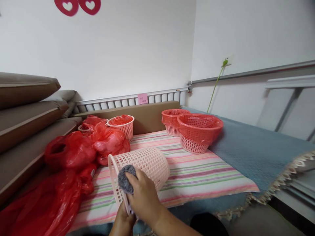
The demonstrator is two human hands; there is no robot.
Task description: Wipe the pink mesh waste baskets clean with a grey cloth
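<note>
Five plastic baskets were in view. One pale pink basket [147, 160] lay on its side at the near part of the striped cloth [197, 173], its mouth turned left. Two lined baskets [193, 144], red plastic folded over their rims, stood upright at the right; another upright basket [128, 130] with red plastic inside stood behind, and a fifth showed only part of its rim beside it. Red plastic bags [110, 141] were heaped at the left, too tangled to count. There was one grey pad [125, 177].

The right hand [145, 195] was curled around the pad, pressing it to the tipped basket near its rim. The left hand [124, 218] was closed on that rim below.

The cloth lay over a blue cover [246, 144] with a lacy edge. Cushions [29, 111] were stacked at the left. One pink note [142, 98] hung before a radiator [162, 97], and two red hearts [66, 9] decorated the white wall [137, 49].
</note>
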